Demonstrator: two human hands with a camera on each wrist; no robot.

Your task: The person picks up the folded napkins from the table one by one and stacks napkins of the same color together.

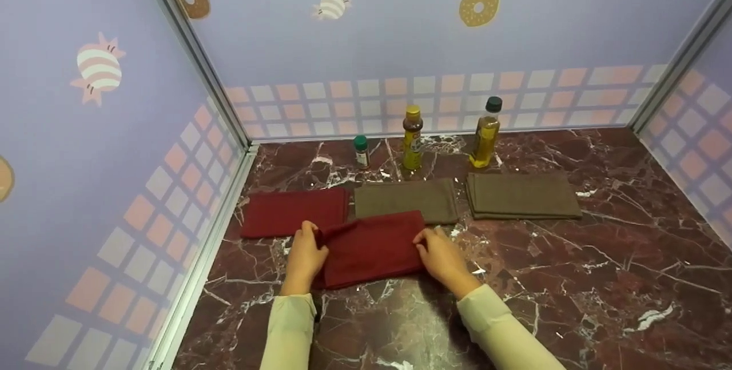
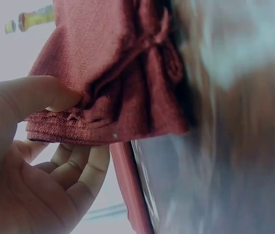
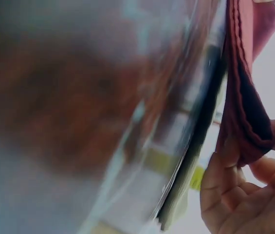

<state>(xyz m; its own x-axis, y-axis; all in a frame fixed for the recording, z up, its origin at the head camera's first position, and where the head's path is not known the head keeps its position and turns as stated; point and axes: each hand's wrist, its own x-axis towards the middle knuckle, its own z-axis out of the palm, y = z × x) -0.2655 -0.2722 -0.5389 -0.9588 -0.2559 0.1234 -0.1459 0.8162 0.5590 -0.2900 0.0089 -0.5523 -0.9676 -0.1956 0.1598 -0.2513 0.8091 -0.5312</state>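
Note:
A folded dark red cloth [image 1: 372, 250] is held between both hands, tilted over the near side of the table. My left hand [image 1: 306, 255] pinches its left edge; in the left wrist view the thumb [image 2: 54, 95] lies on top of the bunched layers [image 2: 113, 112], fingers beneath. At the right edge my right hand [image 1: 441, 255] pinches the cloth, and the right wrist view shows the folded layers [image 3: 244, 107] between thumb and fingers. The cloth overlaps the front of an olive-brown folded cloth [image 1: 406, 198] in the head view.
Another dark red folded cloth [image 1: 294, 213] lies at the left, and a second olive-brown one [image 1: 523, 195] at the right. Behind them stand a small green-capped bottle [image 1: 362, 152], a yellow-capped bottle [image 1: 412, 138] and a dark-capped oil bottle [image 1: 486, 132]. Patterned walls enclose the marbled table [image 1: 572, 290].

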